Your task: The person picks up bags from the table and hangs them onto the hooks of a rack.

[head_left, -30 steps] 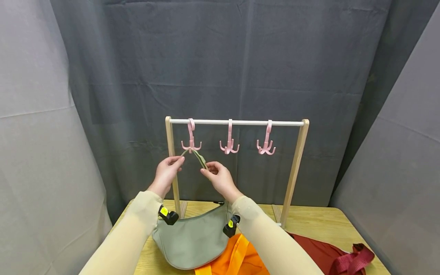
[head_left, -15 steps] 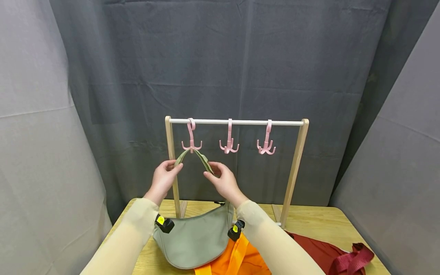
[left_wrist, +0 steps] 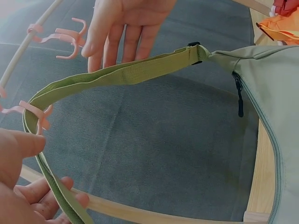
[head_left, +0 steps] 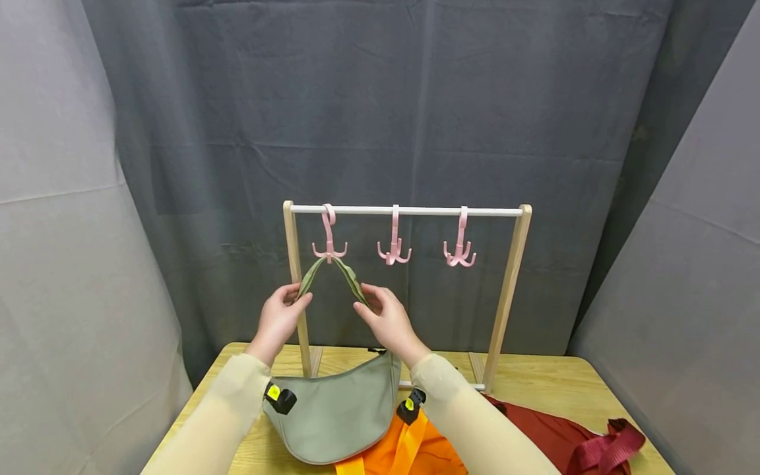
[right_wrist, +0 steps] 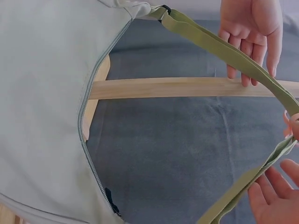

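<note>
A grey-green shoulder bag (head_left: 335, 415) hangs below the leftmost pink hook (head_left: 329, 249), its green strap (left_wrist: 159, 69) looped over the prongs. My left hand (head_left: 276, 323) is at the strap's left side; the strap runs between the spread thumb and fingers, unpinched in the left wrist view. On the other side my right hand (head_left: 390, 324) has its fingertips against the strap, with the thumb held apart. In the right wrist view, the bag's zipper (right_wrist: 86, 135) curves beneath the strap. Both hands are just below the hook.
The wooden rack (head_left: 512, 297) carries a white rail (head_left: 430, 211) with a middle pink hook (head_left: 394, 247) and a right one (head_left: 460, 247). On the table (head_left: 549, 376) lie an orange bag (head_left: 436, 448) and a dark red bag (head_left: 543, 422). Grey curtains surround the table.
Both hands have slid down and outward along the strap, and their pinch on it has loosened. The strap's two sides now spread wider below the hook, and the loop stays on it.
</note>
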The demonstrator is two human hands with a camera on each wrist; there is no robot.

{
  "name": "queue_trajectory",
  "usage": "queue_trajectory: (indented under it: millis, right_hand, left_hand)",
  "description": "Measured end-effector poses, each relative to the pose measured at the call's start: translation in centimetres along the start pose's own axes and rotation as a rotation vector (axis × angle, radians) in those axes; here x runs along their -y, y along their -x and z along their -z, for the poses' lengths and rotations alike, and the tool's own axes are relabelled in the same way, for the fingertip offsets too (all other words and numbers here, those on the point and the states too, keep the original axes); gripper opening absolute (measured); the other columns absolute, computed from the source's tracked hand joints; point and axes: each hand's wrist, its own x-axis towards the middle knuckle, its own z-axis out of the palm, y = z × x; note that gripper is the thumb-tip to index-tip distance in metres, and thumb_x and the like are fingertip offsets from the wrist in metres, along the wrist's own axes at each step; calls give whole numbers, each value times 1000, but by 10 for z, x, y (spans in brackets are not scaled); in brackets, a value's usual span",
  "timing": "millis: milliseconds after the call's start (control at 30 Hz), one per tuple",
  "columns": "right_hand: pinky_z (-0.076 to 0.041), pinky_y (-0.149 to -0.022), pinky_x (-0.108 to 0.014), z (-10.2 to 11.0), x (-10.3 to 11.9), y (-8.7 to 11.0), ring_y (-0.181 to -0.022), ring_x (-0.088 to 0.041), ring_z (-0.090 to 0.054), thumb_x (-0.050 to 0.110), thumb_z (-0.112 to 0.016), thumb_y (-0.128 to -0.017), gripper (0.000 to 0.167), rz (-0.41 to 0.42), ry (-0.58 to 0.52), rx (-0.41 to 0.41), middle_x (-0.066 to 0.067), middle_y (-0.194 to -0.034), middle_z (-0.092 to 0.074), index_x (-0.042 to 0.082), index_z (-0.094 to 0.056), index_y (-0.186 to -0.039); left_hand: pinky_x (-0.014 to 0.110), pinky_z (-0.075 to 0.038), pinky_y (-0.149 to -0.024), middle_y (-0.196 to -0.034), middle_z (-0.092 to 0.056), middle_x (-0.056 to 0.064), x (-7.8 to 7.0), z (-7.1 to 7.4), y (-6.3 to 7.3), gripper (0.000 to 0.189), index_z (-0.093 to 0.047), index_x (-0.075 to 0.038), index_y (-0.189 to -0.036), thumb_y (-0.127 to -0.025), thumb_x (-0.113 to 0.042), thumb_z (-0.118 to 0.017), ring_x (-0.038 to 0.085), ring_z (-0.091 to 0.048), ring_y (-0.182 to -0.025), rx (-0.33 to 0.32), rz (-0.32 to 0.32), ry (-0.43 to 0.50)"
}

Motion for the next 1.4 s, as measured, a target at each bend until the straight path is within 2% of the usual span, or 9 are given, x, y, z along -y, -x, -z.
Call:
queue_trajectory:
  millis: [267,500,667,767,1067,1167,1267,1333,1400]
  right_hand:
    - [-51,-106,-48,3,2,7,-124,-34,-63,17,-71,-98,43,8,-13,-41,-17,-135,-60,4,-62,-139]
    - [-53,-104,-46,4,-1,13,-119,-33,-66,14,-72,-97,40,22,-10,-77,-16,-129,-63,4,-65,-135]
    - [-54,-102,-45,5,-2,18,-114,-32,-68,13,-71,-98,38,5,-62,-89,-16,-123,-65,2,-65,-134]
    - [-55,-100,-41,6,-1,20,-111,-30,-68,14,-71,-98,38,-3,-85,-96,-15,-121,-66,2,-66,-133]
    - [-53,-87,-21,12,-1,33,-103,-26,-68,15,-71,-98,28,-27,-102,-102,-11,-112,-68,6,-72,-125]
    - [-52,-85,-18,14,-2,40,-102,-24,-68,14,-71,-98,25,-37,-112,-108,-10,-112,-68,6,-74,-122]
    - [-51,-82,-18,15,-5,45,-99,-21,-66,12,-71,-98,24,-44,-107,-121,-10,-112,-69,5,-74,-120]
    - [-51,-81,-18,17,-8,48,-96,-17,-65,13,-71,-98,23,-47,-106,-123,-10,-112,-69,5,-75,-119]
    - [-50,-80,-18,19,-10,51,-94,-13,-63,14,-70,-98,22,-54,-103,-120,-9,-111,-69,6,-76,-118]
  left_hand:
    - [53,-45,-111,-146,-54,25,4,3,7,54,-49,0,-149,-102,-22,-64,40,-51,-138,17,-14,-36]
    - [55,-42,-114,-151,-48,23,9,5,14,58,-46,-4,-152,-102,-27,-65,40,-45,-142,12,-48,-125]
    - [57,-39,-115,-153,-42,23,11,6,20,61,-44,-3,-152,-101,-27,-66,42,-43,-142,-30,-113,-210]
    - [59,-36,-117,-155,-39,23,10,5,25,62,-44,-3,-152,-100,-27,-67,44,-42,-143,-60,-163,-244]
    - [57,-38,-115,-143,-50,17,15,-2,39,48,-55,-5,-141,-98,-22,-69,37,-48,-138,-117,-293,-228]
    - [55,-41,-111,-139,-53,15,18,-5,46,42,-59,-5,-136,-98,-19,-70,34,-52,-132,-124,-328,-229]
    - [51,-47,-97,-136,-54,14,20,-8,53,38,-61,-6,-132,-97,-17,-71,34,-56,-111,-121,-359,-231]
    - [49,-48,-90,-135,-55,13,21,-10,58,37,-61,-7,-131,-97,-16,-71,32,-56,-104,-118,-377,-236]
    - [49,-48,-86,-134,-56,12,23,-13,62,36,-61,-8,-131,-97,-17,-72,31,-56,-105,-110,-390,-244]
